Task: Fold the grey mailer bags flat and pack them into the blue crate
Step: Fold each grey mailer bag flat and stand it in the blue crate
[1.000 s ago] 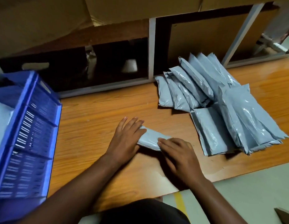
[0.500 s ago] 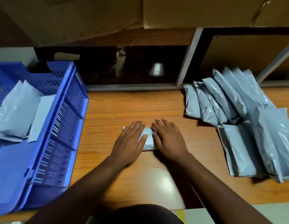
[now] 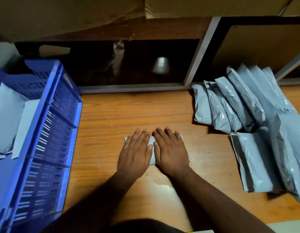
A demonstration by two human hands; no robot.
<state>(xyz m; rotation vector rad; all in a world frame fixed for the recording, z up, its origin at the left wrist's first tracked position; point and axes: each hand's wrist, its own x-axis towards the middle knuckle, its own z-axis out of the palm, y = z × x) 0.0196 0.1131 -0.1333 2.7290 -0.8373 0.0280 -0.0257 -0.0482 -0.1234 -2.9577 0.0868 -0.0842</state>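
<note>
Grey mailer bag [image 3: 152, 145], angled a second ago, is now squared and pressed flat by left hand [image 3: 135, 153] and right hand [image 3: 170, 151], fingers straight, ready for the blue crate [image 3: 50, 132] at nine o'clock.

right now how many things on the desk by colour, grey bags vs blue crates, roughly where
Grey mailer bags: at least 10. 1 folded bag under the left hand and right hand; at least 7 in the pile on the right (overlapping, exact count unclear); at least 2 in the crate.
Blue crate: 1.
Total: at least 11.
</note>
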